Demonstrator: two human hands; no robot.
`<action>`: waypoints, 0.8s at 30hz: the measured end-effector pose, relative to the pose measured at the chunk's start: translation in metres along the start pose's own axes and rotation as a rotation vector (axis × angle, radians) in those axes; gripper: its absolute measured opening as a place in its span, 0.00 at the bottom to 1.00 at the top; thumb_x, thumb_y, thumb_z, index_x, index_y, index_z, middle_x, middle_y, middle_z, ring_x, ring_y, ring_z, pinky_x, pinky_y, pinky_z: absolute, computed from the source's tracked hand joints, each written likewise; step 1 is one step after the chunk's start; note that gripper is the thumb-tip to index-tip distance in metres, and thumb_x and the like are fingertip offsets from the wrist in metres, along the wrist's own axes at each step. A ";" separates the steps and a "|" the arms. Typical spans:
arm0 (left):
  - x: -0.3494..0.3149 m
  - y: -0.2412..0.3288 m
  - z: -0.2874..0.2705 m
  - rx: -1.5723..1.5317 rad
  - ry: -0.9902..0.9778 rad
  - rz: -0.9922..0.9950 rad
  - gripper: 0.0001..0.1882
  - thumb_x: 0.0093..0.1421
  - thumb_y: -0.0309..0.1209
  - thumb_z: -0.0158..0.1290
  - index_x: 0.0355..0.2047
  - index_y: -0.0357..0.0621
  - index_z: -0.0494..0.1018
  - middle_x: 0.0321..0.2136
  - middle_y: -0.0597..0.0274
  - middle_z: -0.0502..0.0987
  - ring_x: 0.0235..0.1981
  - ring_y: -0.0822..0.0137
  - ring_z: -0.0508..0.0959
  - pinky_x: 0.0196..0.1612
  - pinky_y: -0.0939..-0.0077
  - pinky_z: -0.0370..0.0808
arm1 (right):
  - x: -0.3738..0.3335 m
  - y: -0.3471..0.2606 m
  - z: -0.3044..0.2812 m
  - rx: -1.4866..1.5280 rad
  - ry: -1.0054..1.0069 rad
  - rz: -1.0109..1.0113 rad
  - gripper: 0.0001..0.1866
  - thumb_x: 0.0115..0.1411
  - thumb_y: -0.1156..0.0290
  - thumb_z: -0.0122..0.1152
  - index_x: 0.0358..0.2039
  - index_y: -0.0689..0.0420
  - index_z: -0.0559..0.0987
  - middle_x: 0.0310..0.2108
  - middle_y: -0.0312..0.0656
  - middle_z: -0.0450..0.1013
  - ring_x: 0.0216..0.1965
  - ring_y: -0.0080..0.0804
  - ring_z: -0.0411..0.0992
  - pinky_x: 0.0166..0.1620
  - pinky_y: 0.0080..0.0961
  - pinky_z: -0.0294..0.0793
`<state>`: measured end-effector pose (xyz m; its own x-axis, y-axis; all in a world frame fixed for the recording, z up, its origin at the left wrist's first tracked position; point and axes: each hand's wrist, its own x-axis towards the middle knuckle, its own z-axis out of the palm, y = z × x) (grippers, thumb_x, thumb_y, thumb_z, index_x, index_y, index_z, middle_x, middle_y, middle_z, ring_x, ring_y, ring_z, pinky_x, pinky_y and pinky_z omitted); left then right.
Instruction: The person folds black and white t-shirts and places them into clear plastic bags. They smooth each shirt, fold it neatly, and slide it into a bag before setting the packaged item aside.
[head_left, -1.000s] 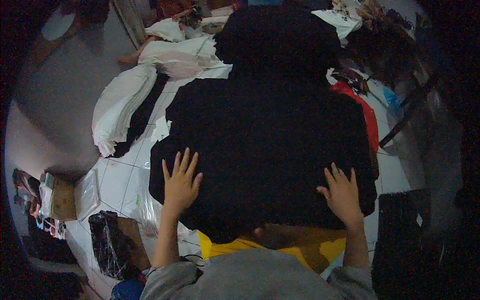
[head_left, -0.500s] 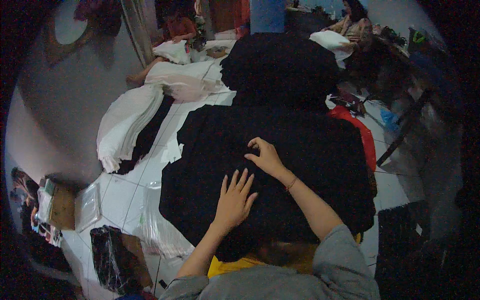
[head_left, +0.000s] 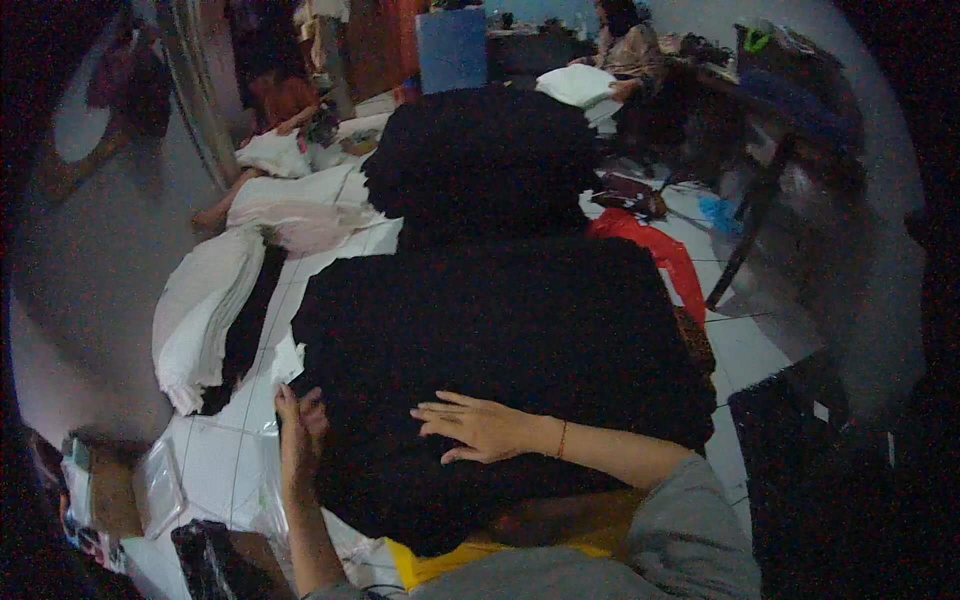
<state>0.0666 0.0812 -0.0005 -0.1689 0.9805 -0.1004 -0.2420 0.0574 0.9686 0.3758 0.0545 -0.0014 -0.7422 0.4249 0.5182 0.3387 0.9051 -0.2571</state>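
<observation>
A broad sheet of black cloth (head_left: 500,330) is spread in front of me, thick and dark enough that its folds barely show. My right hand (head_left: 475,428) lies across its near middle, palm down, fingers stretched toward the left. At the cloth's left edge is my left hand (head_left: 300,440), upright, its fingers apart and slightly blurred; I see nothing held in it. Just beyond those fingertips, a small white piece (head_left: 289,358) sticks out from the cloth's edge. Behind the sheet rises a rounded black cloth heap (head_left: 485,150).
Stacked white cloth (head_left: 205,310) lies at the left on the tiled floor (head_left: 215,465). Two people sit farther back, each with white cloth. Red fabric (head_left: 655,250) shows beyond the right edge. A plastic-wrapped black bundle (head_left: 215,562) and a cardboard box (head_left: 115,490) are at lower left.
My left hand has gone from the middle of the black cloth to its left edge. The right hand has come nearer and left, its curled fingers now flattened. The view has shifted.
</observation>
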 end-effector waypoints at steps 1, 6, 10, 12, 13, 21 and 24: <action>0.007 0.004 0.000 0.217 0.107 0.130 0.36 0.63 0.48 0.49 0.63 0.45 0.50 0.57 0.44 0.61 0.52 0.56 0.68 0.50 0.66 0.70 | -0.007 0.008 -0.010 0.064 0.011 0.051 0.21 0.56 0.65 0.61 0.49 0.57 0.70 0.55 0.48 0.67 0.57 0.44 0.65 0.60 0.41 0.61; 0.047 0.025 0.017 1.136 -0.079 0.750 0.24 0.59 0.28 0.53 0.56 0.42 0.64 0.52 0.45 0.69 0.47 0.50 0.74 0.49 0.63 0.71 | -0.082 0.104 -0.106 -0.264 0.211 0.473 0.09 0.55 0.74 0.59 0.37 0.59 0.78 0.43 0.46 0.74 0.48 0.44 0.71 0.52 0.36 0.69; 0.124 0.012 0.066 1.413 0.055 1.044 0.18 0.63 0.35 0.48 0.50 0.39 0.70 0.49 0.44 0.73 0.46 0.48 0.75 0.51 0.63 0.71 | -0.158 0.201 -0.173 -0.525 0.619 0.880 0.12 0.56 0.75 0.57 0.41 0.60 0.78 0.43 0.49 0.74 0.47 0.47 0.71 0.50 0.34 0.70; 0.169 0.007 0.093 1.517 0.197 1.113 0.19 0.64 0.41 0.46 0.48 0.41 0.72 0.45 0.47 0.75 0.41 0.47 0.77 0.47 0.62 0.73 | -0.185 0.232 -0.185 -0.612 0.601 0.899 0.12 0.57 0.73 0.57 0.41 0.61 0.78 0.42 0.49 0.74 0.46 0.47 0.72 0.49 0.33 0.70; 0.186 0.006 0.104 1.552 0.224 0.983 0.19 0.64 0.43 0.46 0.45 0.41 0.72 0.41 0.49 0.76 0.39 0.48 0.77 0.44 0.62 0.74 | -0.193 0.244 -0.187 -0.613 0.572 0.889 0.12 0.57 0.71 0.58 0.41 0.61 0.78 0.42 0.48 0.74 0.45 0.46 0.72 0.48 0.33 0.71; 0.223 -0.001 0.127 1.404 0.328 0.776 0.21 0.60 0.50 0.51 0.31 0.42 0.73 0.30 0.55 0.76 0.33 0.53 0.78 0.33 0.60 0.73 | -0.230 0.259 -0.212 -0.201 0.609 1.300 0.16 0.60 0.59 0.60 0.38 0.60 0.79 0.35 0.39 0.77 0.36 0.25 0.73 0.43 0.25 0.70; 0.222 0.006 0.127 1.416 0.336 0.754 0.20 0.59 0.48 0.52 0.30 0.43 0.75 0.29 0.55 0.78 0.31 0.53 0.79 0.31 0.60 0.73 | -0.242 0.248 -0.228 0.359 0.767 1.294 0.16 0.62 0.59 0.57 0.39 0.59 0.80 0.35 0.31 0.76 0.35 0.19 0.70 0.42 0.18 0.68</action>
<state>0.1488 0.3231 0.0114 -0.0700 0.7936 0.6044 0.9710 -0.0845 0.2235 0.7709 0.1798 -0.0045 0.4414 0.8961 0.0463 0.2589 -0.0778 -0.9628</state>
